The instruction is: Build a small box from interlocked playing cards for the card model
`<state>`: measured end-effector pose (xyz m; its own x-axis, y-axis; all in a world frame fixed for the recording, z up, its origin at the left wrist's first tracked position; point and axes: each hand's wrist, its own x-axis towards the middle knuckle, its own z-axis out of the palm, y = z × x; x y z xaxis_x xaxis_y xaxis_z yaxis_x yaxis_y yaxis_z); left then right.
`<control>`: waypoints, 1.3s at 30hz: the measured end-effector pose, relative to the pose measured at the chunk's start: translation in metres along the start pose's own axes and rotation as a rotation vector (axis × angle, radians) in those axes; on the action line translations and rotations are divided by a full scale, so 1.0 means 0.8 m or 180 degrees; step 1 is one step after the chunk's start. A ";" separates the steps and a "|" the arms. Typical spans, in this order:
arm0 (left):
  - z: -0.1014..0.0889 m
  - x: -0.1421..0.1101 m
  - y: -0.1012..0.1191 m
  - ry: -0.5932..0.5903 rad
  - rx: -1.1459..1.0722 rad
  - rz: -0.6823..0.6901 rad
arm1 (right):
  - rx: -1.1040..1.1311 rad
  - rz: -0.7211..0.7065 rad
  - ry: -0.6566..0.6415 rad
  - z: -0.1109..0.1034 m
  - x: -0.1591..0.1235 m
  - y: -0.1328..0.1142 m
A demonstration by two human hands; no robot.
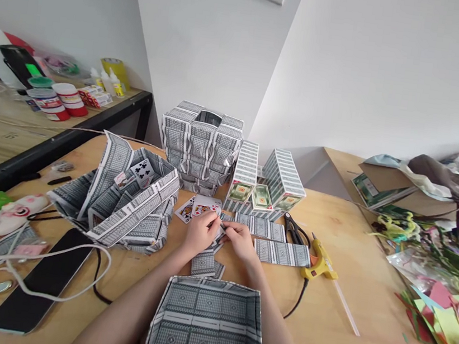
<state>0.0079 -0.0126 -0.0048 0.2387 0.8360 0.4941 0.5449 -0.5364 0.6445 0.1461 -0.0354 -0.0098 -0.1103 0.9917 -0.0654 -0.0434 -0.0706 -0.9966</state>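
Observation:
Above the table my left hand point(201, 232) and my right hand point(241, 240) meet, fingertips closed in a pinch on a small playing card point(220, 230), mostly hidden by the fingers. Loose grey-backed cards point(203, 263) lie below the hands. Just beyond my left hand are face-up cards point(207, 204), a king among them. To the right of my right hand lie strips of joined cards point(282, 253). Between my forearms, close to me, stands an open box made of cards point(207, 321).
A folded card construction point(136, 205) stands at left, a card-built bag shape point(201, 146) at the back, beside stacked card packs point(283, 179). Scissors point(296, 229) and a yellow glue gun point(321, 263) with its cord lie right. A phone point(41, 282) and white cable lie left.

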 end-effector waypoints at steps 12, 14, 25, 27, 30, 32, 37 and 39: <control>-0.006 0.008 -0.002 0.0238 -0.0348 -0.0673 | 0.0634 -0.0001 0.0020 0.008 -0.005 0.003; -0.006 0.008 -0.002 0.0237 -0.0228 -0.0531 | 0.0255 -0.0033 0.0058 0.010 -0.004 0.003; -0.003 0.006 -0.005 0.0137 -0.0107 -0.0359 | 0.0028 -0.0070 0.0084 0.009 0.000 0.007; -0.002 0.006 -0.007 0.0176 -0.0136 -0.0494 | 0.0131 -0.0066 0.0019 0.008 -0.001 0.004; -0.002 0.008 -0.009 0.0226 -0.0146 -0.0637 | 0.0300 -0.0050 -0.0100 0.007 -0.003 0.001; -0.002 0.008 -0.009 0.0199 -0.0106 -0.0566 | 0.0318 -0.0051 -0.0088 0.007 -0.003 0.001; -0.002 0.006 -0.009 -0.0051 0.0012 -0.0128 | 0.0120 0.0027 0.0143 0.008 -0.001 0.002; -0.001 0.005 -0.009 -0.0092 0.0043 -0.0095 | 0.0077 0.0053 0.0086 0.009 0.000 0.002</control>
<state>0.0041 -0.0056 -0.0070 0.2450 0.8548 0.4575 0.5628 -0.5097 0.6508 0.1389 -0.0367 -0.0112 -0.0843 0.9929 -0.0838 -0.0659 -0.0895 -0.9938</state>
